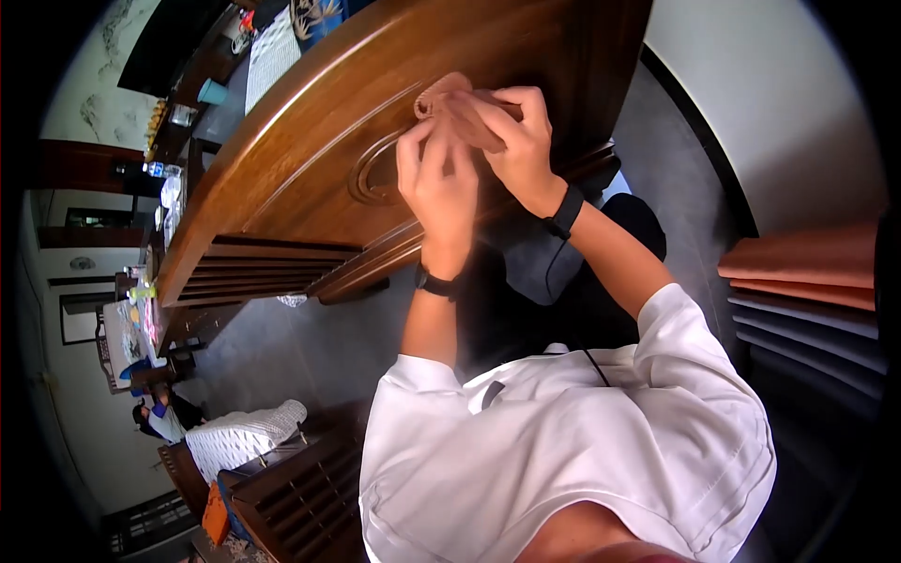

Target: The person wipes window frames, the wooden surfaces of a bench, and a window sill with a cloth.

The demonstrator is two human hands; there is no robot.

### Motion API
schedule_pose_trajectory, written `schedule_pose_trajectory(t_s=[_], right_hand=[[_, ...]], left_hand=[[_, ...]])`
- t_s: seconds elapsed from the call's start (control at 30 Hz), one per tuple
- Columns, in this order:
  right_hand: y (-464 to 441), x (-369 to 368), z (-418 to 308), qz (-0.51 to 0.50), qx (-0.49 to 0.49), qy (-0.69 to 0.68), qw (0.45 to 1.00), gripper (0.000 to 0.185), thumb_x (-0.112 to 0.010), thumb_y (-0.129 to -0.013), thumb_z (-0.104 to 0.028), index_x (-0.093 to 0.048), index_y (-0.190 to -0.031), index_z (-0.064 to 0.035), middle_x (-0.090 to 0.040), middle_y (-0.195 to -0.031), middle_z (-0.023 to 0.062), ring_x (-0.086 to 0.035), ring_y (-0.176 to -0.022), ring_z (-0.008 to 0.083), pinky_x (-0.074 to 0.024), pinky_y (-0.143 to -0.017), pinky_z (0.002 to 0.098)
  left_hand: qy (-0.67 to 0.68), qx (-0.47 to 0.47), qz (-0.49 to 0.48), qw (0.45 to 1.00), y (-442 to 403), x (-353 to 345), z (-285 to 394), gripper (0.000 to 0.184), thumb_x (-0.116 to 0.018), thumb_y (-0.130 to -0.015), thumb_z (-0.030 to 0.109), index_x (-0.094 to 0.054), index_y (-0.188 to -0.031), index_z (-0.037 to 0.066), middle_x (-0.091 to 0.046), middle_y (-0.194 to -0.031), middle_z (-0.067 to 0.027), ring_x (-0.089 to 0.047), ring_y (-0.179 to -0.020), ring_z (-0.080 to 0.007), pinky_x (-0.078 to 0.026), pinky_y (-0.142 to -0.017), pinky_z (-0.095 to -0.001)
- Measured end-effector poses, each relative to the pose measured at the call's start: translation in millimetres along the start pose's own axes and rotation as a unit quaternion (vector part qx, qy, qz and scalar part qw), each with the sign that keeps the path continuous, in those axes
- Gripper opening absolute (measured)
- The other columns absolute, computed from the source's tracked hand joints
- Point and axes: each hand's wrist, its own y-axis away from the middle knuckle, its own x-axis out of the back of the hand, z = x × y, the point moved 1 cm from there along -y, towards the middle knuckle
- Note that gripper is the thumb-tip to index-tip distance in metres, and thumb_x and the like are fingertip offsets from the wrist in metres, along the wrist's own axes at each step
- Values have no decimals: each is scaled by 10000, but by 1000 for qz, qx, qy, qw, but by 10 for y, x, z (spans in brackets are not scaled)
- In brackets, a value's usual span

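Both my hands are at a brown-pink cloth (474,120), bunched up in front of a curved, polished wooden panel (319,141). My left hand (437,178) has its fingers bent at the cloth's lower left side. From the right, my right hand (521,145) pinches the cloth between thumb and fingers. The cloth's far end touches or lies very close to the panel, near a carved oval ring (368,178). Fingertips are partly hidden by the cloth and slightly blurred. Each wrist wears a dark band.
Behind the panel's edge stand a light blue cup (212,91) and a plastic bottle (161,170). Orange and grey curtain folds (798,267) hang at right, near a pale wall (751,84). A slatted wooden seat (300,497) is at lower left; a person (169,418) is farther back.
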Motion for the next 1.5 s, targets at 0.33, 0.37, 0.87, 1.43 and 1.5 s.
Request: schedule_pose_trajectory(t_s=[0.33, 0.37, 0.87, 1.43, 1.5], right_hand=[[1212, -379, 153, -108, -6, 40, 993, 304, -788, -812, -38, -745, -1110, -78, -676, -1039, 110, -652, -919, 240, -526, -700, 285], [1398, -441, 192, -130, -23, 37, 991, 361, -805, -781, -45, -753, -1129, -126, -642, -1062, 84, -622, -955, 254, -529, -750, 304], [2144, -724, 60, -362, -110, 25, 925, 324, -757, -784, -62, -669, -1095, -89, -589, -1062, 93, -622, -974, 321, -545, -779, 409], [2191, -768, -33, -311, -155, 90, 933, 131, -681, -843, -137, -696, -967, -177, -631, -993, 33, -640, -948, 285, -553, -733, 405], [2275, -944, -135, -336, -150, 62, 928, 146, -689, -821, -127, -702, -960, -168, -610, -954, 42, -637, -918, 271, -549, -706, 401]], left_hand=[[7, 89, -71, 993, 956, 283, -836, 190, -708, -801, -80, -723, -986, -40, -666, -1024, -138, -680, -890, -295, -563, -762, -349], [2, 100, -79, 992, 1048, 333, -913, 182, -712, -802, -76, -727, -979, -39, -669, -1017, -138, -683, -884, -295, -562, -761, -347], [-104, 208, -165, 958, 1630, 730, -1545, 119, -660, -836, 2, -733, -927, -20, -715, -958, -169, -670, -887, -371, -542, -786, -404], [-126, 190, -209, 951, 1471, 668, -1367, 135, -613, -841, 18, -738, -882, 52, -716, -921, -137, -661, -867, -365, -551, -741, -440], [-164, 200, -203, 944, 1483, 857, -1444, 125, -629, -840, 24, -743, -889, 40, -716, -907, -158, -667, -858, -365, -551, -744, -434]])
